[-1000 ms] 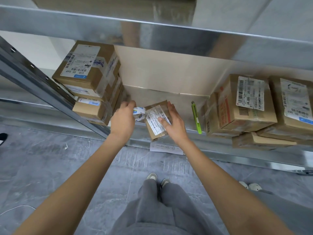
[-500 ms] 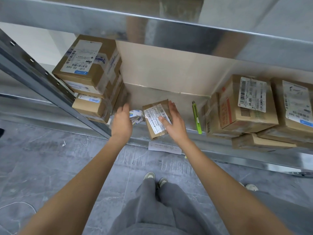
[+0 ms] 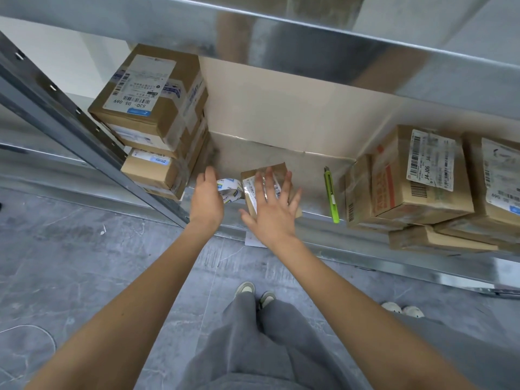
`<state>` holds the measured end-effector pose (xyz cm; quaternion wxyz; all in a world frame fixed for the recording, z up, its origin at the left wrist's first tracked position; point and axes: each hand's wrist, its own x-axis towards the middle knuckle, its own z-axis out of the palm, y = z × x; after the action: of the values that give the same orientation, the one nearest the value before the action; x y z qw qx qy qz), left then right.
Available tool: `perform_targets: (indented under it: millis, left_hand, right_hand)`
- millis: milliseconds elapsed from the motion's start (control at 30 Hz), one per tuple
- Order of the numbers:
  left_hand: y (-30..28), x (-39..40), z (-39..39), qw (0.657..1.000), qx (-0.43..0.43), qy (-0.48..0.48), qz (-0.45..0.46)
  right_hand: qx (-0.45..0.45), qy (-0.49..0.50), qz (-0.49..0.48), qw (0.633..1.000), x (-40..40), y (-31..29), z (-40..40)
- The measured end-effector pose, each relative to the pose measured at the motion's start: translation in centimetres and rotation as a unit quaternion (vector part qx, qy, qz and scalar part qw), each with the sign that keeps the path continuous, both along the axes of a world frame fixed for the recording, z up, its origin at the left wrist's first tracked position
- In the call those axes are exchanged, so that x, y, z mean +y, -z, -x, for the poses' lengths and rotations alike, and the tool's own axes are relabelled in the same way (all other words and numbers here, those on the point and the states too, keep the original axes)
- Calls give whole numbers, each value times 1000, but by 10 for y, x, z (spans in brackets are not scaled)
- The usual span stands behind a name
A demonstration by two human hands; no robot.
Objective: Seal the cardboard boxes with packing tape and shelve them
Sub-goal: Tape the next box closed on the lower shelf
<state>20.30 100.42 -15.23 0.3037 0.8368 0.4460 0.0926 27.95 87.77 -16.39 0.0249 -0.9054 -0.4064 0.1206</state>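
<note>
Centrally, small cardboard box point(image 3: 267, 190) with a white barcode label, resting at the front edge of the metal shelf point(image 3: 315, 218), glossy clear tape visible across its top. Right hand point(image 3: 271, 213) above it, fingers spread wide, fingertips over the label; contact with the box not determinable. Left hand point(image 3: 206, 199) just beside the box on its left, fingers loosely extended and holding nothing, partly covering a roll of packing tape point(image 3: 231, 190) with printed white core, which lies on the shelf touching or nearly touching the box. Green utility knife point(image 3: 330, 197) lying on the shelf to the right, apart from the box, its tip overhanging the front edge. Further left, stack of labelled boxes point(image 3: 152, 108) against the slanted upright point(image 3: 70, 122); further right, cluster of larger labelled boxes point(image 3: 416, 178), some stacked. Beige backing board point(image 3: 281, 108) behind the open middle section. Above, underside of the next shelf point(image 3: 281, 32). Below, grey stone floor point(image 3: 70, 263), grey trousers point(image 3: 267, 347) and shoes point(image 3: 254, 294) of the wearer, and a second pair of pale shoes point(image 3: 402, 309) at right.
</note>
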Motion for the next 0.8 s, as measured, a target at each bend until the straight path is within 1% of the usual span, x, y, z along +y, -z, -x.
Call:
perform_targets:
  millis: [67, 233, 300, 367, 467, 500, 533, 567, 600, 633, 667, 700, 733, 767, 800]
  left_hand:
    - [0, 1, 1, 1000, -2, 9, -1]
    - [4, 5, 0, 1000, -20, 9, 5]
    - [8, 2, 2, 998, -62, -8, 33]
    - [11, -3, 6, 988, -124, -64, 65]
    - [16, -10, 12, 974, -179, -116, 72]
    - [14, -13, 12, 967, -191, -126, 110]
    - [9, -16, 8, 954, -202, -137, 172]
    - [1, -20, 2, 936, -210, -142, 243]
    - [-8, -25, -5, 913, -225, -134, 312]
    - [-19, -30, -13, 886, -249, -118, 373]
    - [-27, -33, -21, 861, -279, -99, 414]
    - [-34, -37, -31, 844, -306, -81, 433]
    - [-39, -39, -40, 839, -320, -67, 436]
    - [-44, -41, -49, 841, -323, -56, 430]
    - [-47, -43, -57, 847, -321, -46, 421]
  right_hand:
    - [-7, 2, -10, 1000, 1, 0, 3]
    - [5, 7, 11, 1000, 10, -8, 8]
    - [5, 6, 8, 1000, 10, -9, 10]
    - [10, 12, 5, 1000, 9, -10, 8]
    - [61, 74, -55, 994, 3, -16, 2]
    - [90, 103, -90, 987, 0, -22, 0]
    - [124, 128, -127, 976, -3, -22, -5]
    - [163, 147, -170, 961, -5, -26, -7]
    - [213, 161, -231, 936, -5, -30, -9]
    - [276, 170, -310, 894, -4, -35, -8]
    - [337, 178, -384, 841, -3, -39, -7]
    - [386, 186, -434, 793, -1, -43, -5]
    - [420, 196, -458, 758, -2, -47, -5]
    - [437, 208, -468, 740, -3, -49, -8]
    - [442, 220, -470, 732, -5, -51, -11]
